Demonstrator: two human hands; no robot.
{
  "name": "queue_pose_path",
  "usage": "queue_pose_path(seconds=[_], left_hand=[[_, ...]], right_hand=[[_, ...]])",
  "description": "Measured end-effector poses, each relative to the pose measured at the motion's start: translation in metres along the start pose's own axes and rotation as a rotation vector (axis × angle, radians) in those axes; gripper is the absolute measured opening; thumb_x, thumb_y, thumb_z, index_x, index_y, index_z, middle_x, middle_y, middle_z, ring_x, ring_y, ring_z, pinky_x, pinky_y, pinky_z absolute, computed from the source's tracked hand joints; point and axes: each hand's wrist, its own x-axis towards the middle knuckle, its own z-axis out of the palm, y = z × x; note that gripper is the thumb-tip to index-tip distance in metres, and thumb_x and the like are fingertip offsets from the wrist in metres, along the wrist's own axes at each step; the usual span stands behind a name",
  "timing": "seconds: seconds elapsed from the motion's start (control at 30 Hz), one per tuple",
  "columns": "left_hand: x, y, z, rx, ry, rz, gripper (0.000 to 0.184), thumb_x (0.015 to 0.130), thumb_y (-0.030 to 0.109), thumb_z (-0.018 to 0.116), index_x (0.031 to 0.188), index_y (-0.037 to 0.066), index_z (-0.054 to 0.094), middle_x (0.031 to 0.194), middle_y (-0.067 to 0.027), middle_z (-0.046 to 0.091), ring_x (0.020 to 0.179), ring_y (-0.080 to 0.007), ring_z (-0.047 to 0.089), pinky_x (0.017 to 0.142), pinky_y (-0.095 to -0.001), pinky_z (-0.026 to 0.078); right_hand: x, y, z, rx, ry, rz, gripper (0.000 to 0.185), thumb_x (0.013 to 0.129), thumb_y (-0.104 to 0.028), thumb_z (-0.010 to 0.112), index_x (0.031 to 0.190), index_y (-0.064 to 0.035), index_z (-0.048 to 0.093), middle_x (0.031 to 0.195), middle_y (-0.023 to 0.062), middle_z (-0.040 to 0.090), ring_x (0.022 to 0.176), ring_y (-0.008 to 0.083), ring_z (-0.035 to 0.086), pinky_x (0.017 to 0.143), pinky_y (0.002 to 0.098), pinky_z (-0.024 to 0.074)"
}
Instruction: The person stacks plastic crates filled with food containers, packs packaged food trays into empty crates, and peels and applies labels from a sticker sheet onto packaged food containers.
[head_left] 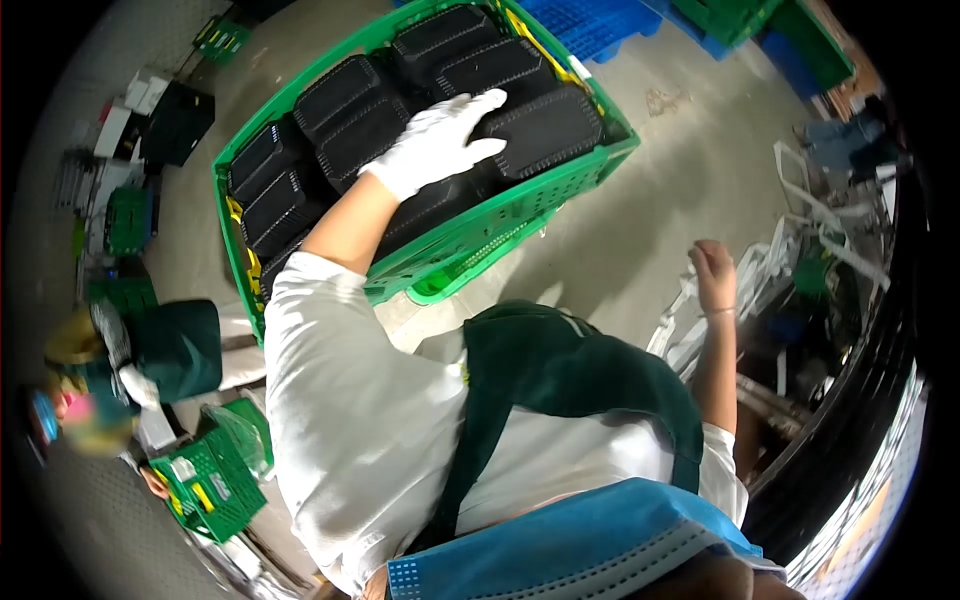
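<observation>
A large green crate [480, 225] holds several black plastic trays [545, 130], set in stacks side by side. My left hand [435, 145], in a white glove, reaches over the crate with thumb and fingers apart. It lies against the trays near the middle, in the gap beside the right-hand stack. Whether the fingertips press on a tray is hard to make out. My right hand [712, 268] is bare and away from the crate, over the floor to the right. Its fingers are curled in, and nothing shows in them.
At the left, a co-worker in a dark green apron [175, 345] is beside a smaller green crate [215, 480]. White metal frames [800, 200] crowd the right side. A blue pallet [590, 25] lies behind the large crate. More green crates [125, 220] stand at far left.
</observation>
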Motion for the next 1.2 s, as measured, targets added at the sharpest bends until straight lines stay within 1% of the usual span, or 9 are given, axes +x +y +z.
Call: queue_pose_path(seconds=[0.17, 0.23, 0.27, 0.33, 0.63, 0.77, 0.8, 1.03, 1.2], left_hand=[[-0.083, -0.04, -0.062, 0.525, 0.438, -0.661, 0.037, 0.068, 0.02, 0.06, 0.1, 0.001, 0.053, 0.1, -0.0169, 0.053, 0.094, -0.0297, 0.05, 0.081, -0.0356, 0.041], [-0.195, -0.106, -0.075, 0.979, 0.253, -1.095, 0.039, 0.071, 0.03, 0.056, 0.098, 0.001, 0.052, 0.084, -0.0186, 0.055, 0.082, -0.0316, 0.053, 0.069, -0.0375, 0.046], [-0.215, -0.123, -0.078, 0.48, 0.284, -1.606, 0.044, 0.074, 0.04, 0.054, 0.1, 0.005, 0.048, 0.072, -0.0132, 0.053, 0.067, -0.0262, 0.056, 0.056, -0.0354, 0.045], [-0.203, -0.1, -0.075, -0.061, 0.747, -1.583, 0.038, 0.074, 0.045, 0.053, 0.076, 0.007, 0.049, 0.046, -0.0012, 0.035, 0.033, -0.0094, 0.03, 0.032, -0.0235, 0.022], [-0.215, -0.129, -0.078, -0.184, 0.763, -1.893, 0.042, 0.08, 0.041, 0.049, 0.051, 0.011, 0.044, 0.041, 0.0016, 0.035, 0.032, -0.0092, 0.03, 0.031, -0.0249, 0.022], [-0.204, -0.073, -0.059, 0.151, 0.678, -1.796, 0.045, 0.08, 0.044, 0.045, 0.049, 0.013, 0.037, 0.04, 0.0007, 0.032, 0.031, -0.0116, 0.029, 0.032, -0.0263, 0.022], [-0.194, -0.049, -0.057, -0.279, 0.954, -1.821, 0.042, 0.08, 0.043, 0.046, 0.05, 0.014, 0.037, 0.039, 0.0022, 0.028, 0.031, -0.0107, 0.026, 0.032, -0.0259, 0.021], [-0.08, 0.086, 0.017, 0.007, 1.327, -1.909, 0.027, 0.078, 0.032, 0.056, 0.08, 0.006, 0.061, 0.047, 0.0053, 0.034, 0.036, -0.0039, 0.023, 0.031, -0.0188, 0.018], [0.04, 0.135, 0.064, -0.023, 1.402, -1.964, 0.042, 0.076, 0.041, 0.057, 0.05, 0.015, 0.036, 0.039, 0.0027, 0.028, 0.03, -0.0075, 0.024, 0.027, -0.0227, 0.017]], right_hand=[[0.116, -0.051, 0.011, -0.145, -0.117, -0.131, 0.025, 0.075, -0.018, 0.058, 0.095, -0.0037, 0.054, 0.082, 0.0077, 0.058, 0.074, 0.0136, 0.054, 0.067, 0.0258, 0.0427], [0.156, -0.076, 0.06, -0.075, -0.136, -0.225, 0.035, 0.074, -0.022, 0.06, 0.101, -0.003, 0.051, 0.089, 0.0101, 0.058, 0.081, 0.0166, 0.054, 0.072, 0.0271, 0.0422], [0.183, -0.077, 0.08, -0.047, -0.174, -0.267, 0.039, 0.074, -0.025, 0.059, 0.103, -0.0014, 0.049, 0.091, 0.0115, 0.057, 0.084, 0.0176, 0.054, 0.073, 0.027, 0.042], [0.236, -0.084, 0.125, 0.032, -0.362, -0.279, 0.044, 0.074, -0.028, 0.058, 0.104, 0.0021, 0.047, 0.092, 0.0133, 0.056, 0.083, 0.0196, 0.054, 0.072, 0.0277, 0.0426], [0.279, -0.12, 0.18, 0.538, -0.773, 0.322, 0.026, 0.079, -0.022, 0.052, 0.086, 0.0016, 0.042, 0.055, 0.0043, 0.042, 0.038, 0.0098, 0.038, 0.033, 0.024, 0.0314], [0.29, -0.121, 0.163, 0.143, -0.691, 0.065, 0.034, 0.076, -0.027, 0.054, 0.087, 0.0051, 0.052, 0.071, 0.0179, 0.056, 0.063, 0.026, 0.056, 0.058, 0.0345, 0.0441], [0.304, -0.126, 0.149, 0.114, -0.739, 0.052, 0.033, 0.075, -0.026, 0.054, 0.088, 0.0046, 0.055, 0.082, 0.0211, 0.057, 0.08, 0.0304, 0.056, 0.072, 0.0351, 0.042], [0.415, -0.059, 0.071, 0.279, -0.853, -0.245, 0.024, 0.076, -0.022, 0.052, 0.087, -0.0011, 0.049, 0.077, 0.0159, 0.055, 0.075, 0.0273, 0.054, 0.067, 0.0344, 0.0412], [0.507, -0.033, 0.001, 0.19, -0.943, -0.247, 0.026, 0.076, -0.024, 0.052, 0.085, -0.0001, 0.05, 0.078, 0.017, 0.056, 0.076, 0.0291, 0.054, 0.068, 0.0353, 0.0417]])
